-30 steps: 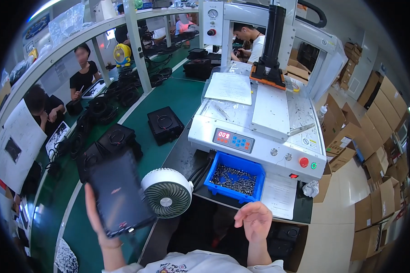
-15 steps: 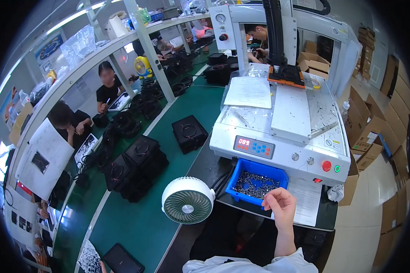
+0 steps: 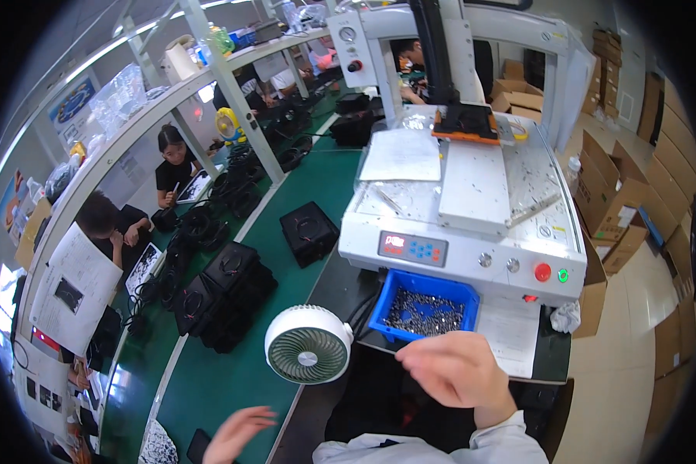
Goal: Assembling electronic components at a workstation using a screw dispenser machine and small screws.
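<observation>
My right hand (image 3: 458,374) hovers just nearer than the blue bin (image 3: 469,294), its thumb and fingertips pressed together. Whatever lies in that pinch, if anything, is hidden or too small to make out. The bin holds many small metal parts, perhaps screws (image 3: 429,315). At the lower edge, my left hand (image 3: 243,433) reaches over the green bench with fingers stretched out and nothing visible in it. Next to it lie a flat black panel (image 3: 199,445), partly cut off, and a white sheet (image 3: 158,445) covered in black specks.
A white bench machine (image 3: 464,251) with buttons stands behind the bin, carrying an orange-edged black fixture (image 3: 466,124). A round white fan (image 3: 308,345) sits left of the bin. Stacked black cases (image 3: 228,267) occupy the green bench (image 3: 240,371). Co-workers sit across it; cartons (image 3: 607,189) stand right.
My right hand has drawn back from the bin's near right corner toward me. My left hand has come up into view. The view has shifted, and less of the black panel shows.
</observation>
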The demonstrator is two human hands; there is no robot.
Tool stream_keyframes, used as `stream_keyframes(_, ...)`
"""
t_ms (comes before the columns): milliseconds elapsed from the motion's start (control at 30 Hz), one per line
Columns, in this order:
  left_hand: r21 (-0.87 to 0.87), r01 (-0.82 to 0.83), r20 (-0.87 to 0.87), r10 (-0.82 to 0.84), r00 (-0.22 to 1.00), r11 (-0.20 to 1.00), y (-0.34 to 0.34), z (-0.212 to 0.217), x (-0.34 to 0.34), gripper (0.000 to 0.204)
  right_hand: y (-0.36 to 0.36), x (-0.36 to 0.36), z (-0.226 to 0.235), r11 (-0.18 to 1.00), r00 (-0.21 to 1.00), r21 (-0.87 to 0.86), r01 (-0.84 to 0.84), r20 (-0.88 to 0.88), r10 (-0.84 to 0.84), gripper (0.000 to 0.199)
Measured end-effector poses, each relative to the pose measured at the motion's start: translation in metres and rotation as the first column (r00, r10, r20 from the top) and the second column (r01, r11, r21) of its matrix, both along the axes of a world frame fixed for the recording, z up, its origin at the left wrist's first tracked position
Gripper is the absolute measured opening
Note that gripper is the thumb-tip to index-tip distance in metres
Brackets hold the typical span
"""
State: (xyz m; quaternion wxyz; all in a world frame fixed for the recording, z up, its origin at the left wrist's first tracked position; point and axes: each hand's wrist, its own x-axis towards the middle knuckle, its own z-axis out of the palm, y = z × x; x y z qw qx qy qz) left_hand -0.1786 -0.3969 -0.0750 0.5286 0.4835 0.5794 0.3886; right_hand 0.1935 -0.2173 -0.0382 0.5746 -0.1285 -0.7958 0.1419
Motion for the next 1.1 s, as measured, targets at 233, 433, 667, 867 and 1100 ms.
stream_keyframes(233,-0.159,0.854,0.121,-0.849,0.514,0.495,0.116,-0.127,0.123,0.048,-0.039,0.016,0.1,0.847,0.974,0.532,-0.006,0.195,-0.116,0.033)
stream_keyframes(433,-0.222,0.879,0.104,-0.886,0.451,0.422,0.135,-0.223,0.166,0.044,-0.018,0.008,0.1,0.652,0.956,0.731,0.2,0.0,-0.293,0.044)
stream_keyframes(667,-0.22,0.93,0.192,-0.922,0.337,0.294,0.125,-0.239,0.208,0.038,-0.078,0.004,0.093,0.711,0.808,0.55,0.437,0.108,-0.58,0.036)
stream_keyframes(867,0.181,0.941,-0.222,-0.92,0.323,0.287,0.13,-0.179,0.215,0.038,-0.05,-0.009,0.079,0.863,0.83,0.212,0.459,0.245,-0.502,0.025)
stream_keyframes(1100,-0.228,0.96,-0.61,-0.792,-0.008,0.166,0.13,-0.229,0.196,0.045,0.022,-0.04,-0.05,0.69,0.821,-0.483,0.539,0.121,-0.557,0.013)
